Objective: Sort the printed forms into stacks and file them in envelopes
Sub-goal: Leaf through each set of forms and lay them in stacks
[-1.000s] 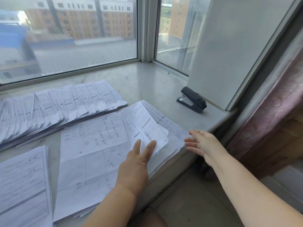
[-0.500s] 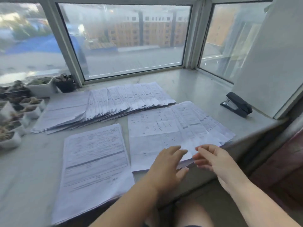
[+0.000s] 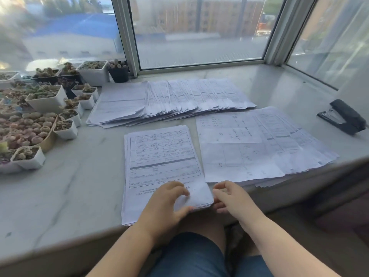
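Near stack of printed forms [image 3: 162, 168] lying square on the worktop [image 3: 65, 194], near edge hanging slightly over the sill, probably for easy reach from the seat. Left hand [image 3: 165, 204] resting on the lower right corner of that stack, fingers curled over the top sheets and thumb tucked at the edge: pinching the corner, apparently to lift or count off sheets. Right hand [image 3: 229, 197] just beside the same corner, fingers loosely bent and touching the stack's side; gripping nothing that shows, seemingly steadying or squaring the edge. To the right, a second pile [image 3: 259, 144] fanned so that each sheet's margin shows, likely to keep sets apart. Behind, a long fanned row of forms [image 3: 175, 100] spread the same way along the window. Black stapler [image 3: 344, 116] parked at the far right, well apart from the paper. Small succulent pots [image 3: 48, 97] crowded at the left. No envelopes in view; sorting seemingly under way, filing not yet begun.
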Demonstrator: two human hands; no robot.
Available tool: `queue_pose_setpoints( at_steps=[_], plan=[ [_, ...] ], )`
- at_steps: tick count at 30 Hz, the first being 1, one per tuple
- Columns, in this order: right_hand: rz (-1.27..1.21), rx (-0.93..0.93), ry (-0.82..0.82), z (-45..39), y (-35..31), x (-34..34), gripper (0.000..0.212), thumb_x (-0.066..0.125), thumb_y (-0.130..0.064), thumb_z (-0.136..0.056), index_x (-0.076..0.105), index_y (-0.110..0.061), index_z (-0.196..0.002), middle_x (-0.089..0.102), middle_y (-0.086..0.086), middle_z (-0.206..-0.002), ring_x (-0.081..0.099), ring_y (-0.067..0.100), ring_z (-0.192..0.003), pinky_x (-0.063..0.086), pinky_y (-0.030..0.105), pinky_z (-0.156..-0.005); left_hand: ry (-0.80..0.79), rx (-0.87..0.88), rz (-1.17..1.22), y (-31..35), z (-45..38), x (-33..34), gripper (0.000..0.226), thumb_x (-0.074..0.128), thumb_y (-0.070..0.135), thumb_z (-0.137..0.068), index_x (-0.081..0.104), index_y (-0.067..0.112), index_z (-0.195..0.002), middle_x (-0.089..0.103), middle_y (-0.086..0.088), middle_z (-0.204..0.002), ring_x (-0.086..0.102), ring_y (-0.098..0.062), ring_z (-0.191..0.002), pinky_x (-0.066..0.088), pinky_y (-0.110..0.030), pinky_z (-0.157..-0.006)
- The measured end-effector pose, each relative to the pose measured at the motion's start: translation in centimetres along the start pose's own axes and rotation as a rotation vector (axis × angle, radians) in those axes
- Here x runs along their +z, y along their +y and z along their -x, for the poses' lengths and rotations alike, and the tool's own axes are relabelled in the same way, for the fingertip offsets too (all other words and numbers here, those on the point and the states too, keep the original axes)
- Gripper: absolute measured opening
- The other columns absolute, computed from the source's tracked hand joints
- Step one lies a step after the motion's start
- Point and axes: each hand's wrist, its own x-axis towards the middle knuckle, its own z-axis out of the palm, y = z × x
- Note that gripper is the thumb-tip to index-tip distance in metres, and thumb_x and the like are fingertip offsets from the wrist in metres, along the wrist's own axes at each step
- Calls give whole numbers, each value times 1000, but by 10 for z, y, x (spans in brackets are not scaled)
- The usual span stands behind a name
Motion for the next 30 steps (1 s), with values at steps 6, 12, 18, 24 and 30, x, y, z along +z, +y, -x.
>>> queue_pose_setpoints(
  at_steps=[6, 12, 18, 24, 30],
  plan=[
    [-23, 2, -126, -12, -7, 4, 31, 70, -12, -83, 55, -25, -107, 71, 3, -87, 69, 19, -85, 57, 33, -76, 57, -32, 85, -6, 3, 3, 23, 74, 35, -79, 69, 22, -97, 54, 19, -115, 48, 2, -110, 23, 3, -92],
    [95, -94, -58, -17, -12, 11, 27, 73, -20, -80, 51, -24, -95, 67, 7, -71, 61, 16, -65, 45, 24, -60, 77, -29, 110, -9, 5, 7, 25, 75, 41, -77, 70, 26, -96, 47, 32, -107, 47, 5, -107, 26, -5, -99],
    [15, -110, -24, -20, -12, 18, 9, 67, -26, -88, 59, -25, -94, 67, -3, -75, 60, 9, -64, 47, 25, -57, 191, -83, 177, -10, 6, 10, 9, 64, 16, -87, 67, 21, -94, 65, 18, -96, 58, -2, -94, 44, -30, -97],
    [-167, -42, -242, -20, -6, -1, 27, 60, -9, -89, 65, -28, -108, 74, 3, -101, 70, 18, -90, 56, 28, -74, 339, -61, 200, -3, 6, 11, 67, 51, -3, -88, 31, 43, -133, 60, 17, -81, 56, -9, -67, 44, -12, -63],
    [-80, -124, -192, -20, -6, 5, 29, 65, -7, -85, 60, -26, -107, 74, 15, -83, 69, 20, -75, 53, 37, -75, 251, 30, 71, 0, 10, 15, 87, 60, 0, -83, 15, 48, -140, 66, 0, -105, 62, -18, -89, 48, -26, -77]
  ],
)
